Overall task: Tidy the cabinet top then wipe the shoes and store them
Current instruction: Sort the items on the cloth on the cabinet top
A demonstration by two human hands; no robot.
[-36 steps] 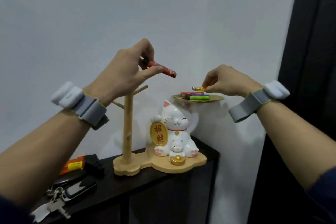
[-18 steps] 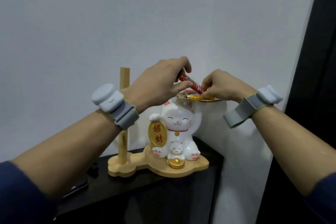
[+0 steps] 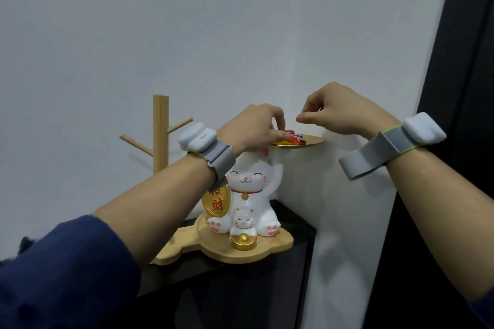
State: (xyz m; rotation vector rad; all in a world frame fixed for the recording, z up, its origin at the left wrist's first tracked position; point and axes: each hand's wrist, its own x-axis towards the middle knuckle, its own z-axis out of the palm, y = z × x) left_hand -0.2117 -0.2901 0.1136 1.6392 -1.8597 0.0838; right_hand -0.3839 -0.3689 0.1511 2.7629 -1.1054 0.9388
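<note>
Gold tray (image 3: 312, 139), raised on a white cat figurine (image 3: 251, 184), sits close to the white wall (image 3: 187, 35), its right rim bare, while the left hand (image 3: 251, 128) curls its fingers round a red lighter (image 3: 294, 138) lying at the tray's left edge. The right hand (image 3: 339, 112) hovers just above, clear of the tray, fingers curled with nothing seen in them. The figurine's wooden base (image 3: 240, 251) lies close to the front edge of the black cabinet top (image 3: 296, 222), a wooden peg stand (image 3: 160, 136) at its left end
</note>
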